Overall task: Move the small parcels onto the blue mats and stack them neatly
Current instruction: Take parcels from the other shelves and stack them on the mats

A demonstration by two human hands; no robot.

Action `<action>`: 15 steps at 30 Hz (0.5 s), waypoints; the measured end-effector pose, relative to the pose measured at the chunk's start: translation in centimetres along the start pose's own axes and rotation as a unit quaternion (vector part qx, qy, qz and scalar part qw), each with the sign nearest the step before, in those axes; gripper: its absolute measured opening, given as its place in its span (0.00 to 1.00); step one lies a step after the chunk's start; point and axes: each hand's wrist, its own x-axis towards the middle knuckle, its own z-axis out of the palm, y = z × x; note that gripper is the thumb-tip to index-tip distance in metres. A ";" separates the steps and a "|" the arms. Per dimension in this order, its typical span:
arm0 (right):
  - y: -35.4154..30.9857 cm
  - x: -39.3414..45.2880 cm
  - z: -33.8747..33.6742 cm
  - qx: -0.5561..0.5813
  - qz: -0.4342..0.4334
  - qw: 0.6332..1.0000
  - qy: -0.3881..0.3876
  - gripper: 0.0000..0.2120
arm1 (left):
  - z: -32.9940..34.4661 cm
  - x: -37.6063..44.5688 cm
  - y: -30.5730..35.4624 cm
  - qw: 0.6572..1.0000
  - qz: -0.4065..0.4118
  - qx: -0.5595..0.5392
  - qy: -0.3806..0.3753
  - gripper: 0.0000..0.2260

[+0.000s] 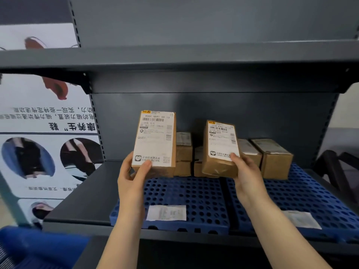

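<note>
Left hand (130,176) and right hand (245,171) each gripping a parcel, rear stacks partly hidden.

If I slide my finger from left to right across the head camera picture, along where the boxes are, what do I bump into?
Poster → left hand → parcel with the big white label → two small stacked parcels → tilted parcel → right hand → end parcel on the blue mat.
</note>
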 end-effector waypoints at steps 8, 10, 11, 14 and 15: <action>0.9 6.7 3.8 -0.083 -0.021 0.996 0.026 0.16 | -1.0 4.0 -0.1 0.999 0.032 0.028 0.006 0.15; 1.1 7.9 4.5 -0.103 -0.021 0.994 0.025 0.19 | -1.0 4.7 -0.3 0.999 0.042 0.032 0.011 0.15; 1.2 8.5 4.7 -0.112 -0.017 0.993 0.024 0.20 | -1.0 5.0 -0.4 0.998 0.045 0.035 0.013 0.15; 1.5 9.9 5.2 -0.138 -0.003 0.990 0.026 0.21 | -1.0 6.1 -0.7 0.998 0.051 0.037 0.018 0.13; 1.6 10.4 5.2 -0.149 -0.002 0.989 0.025 0.21 | -1.0 6.4 -0.8 0.998 0.053 0.035 0.019 0.13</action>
